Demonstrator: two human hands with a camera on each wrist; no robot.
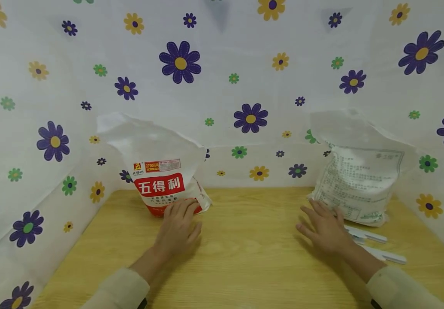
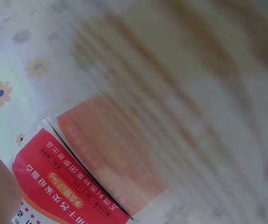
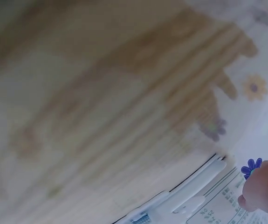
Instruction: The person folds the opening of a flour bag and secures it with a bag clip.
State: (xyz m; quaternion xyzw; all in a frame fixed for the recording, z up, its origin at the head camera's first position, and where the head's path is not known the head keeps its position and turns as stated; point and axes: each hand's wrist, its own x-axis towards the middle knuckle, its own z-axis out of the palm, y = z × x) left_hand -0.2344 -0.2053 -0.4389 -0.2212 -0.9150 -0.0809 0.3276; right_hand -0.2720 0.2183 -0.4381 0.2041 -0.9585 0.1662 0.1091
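A white and red flour bag (image 1: 156, 148) stands at the back left of the table, its loose top leaning left. My left hand (image 1: 177, 229) lies before its lower right front with fingers lightly bent; whether they touch the bag I cannot tell. The red label of the flour bag (image 2: 59, 179) also shows in the left wrist view. At the back right stands a white bag (image 1: 364, 176) with green print. My right hand (image 1: 324, 227) is in front of its lower left corner, fingers spread and holding nothing. Beside that hand lie white bag clips (image 1: 372, 235), partly hidden by it.
The wooden table (image 1: 245, 240) runs back to a white curtain (image 1: 222, 86) with printed flowers, which also closes off both sides. Both wrist views are largely blurred by a pale reflection.
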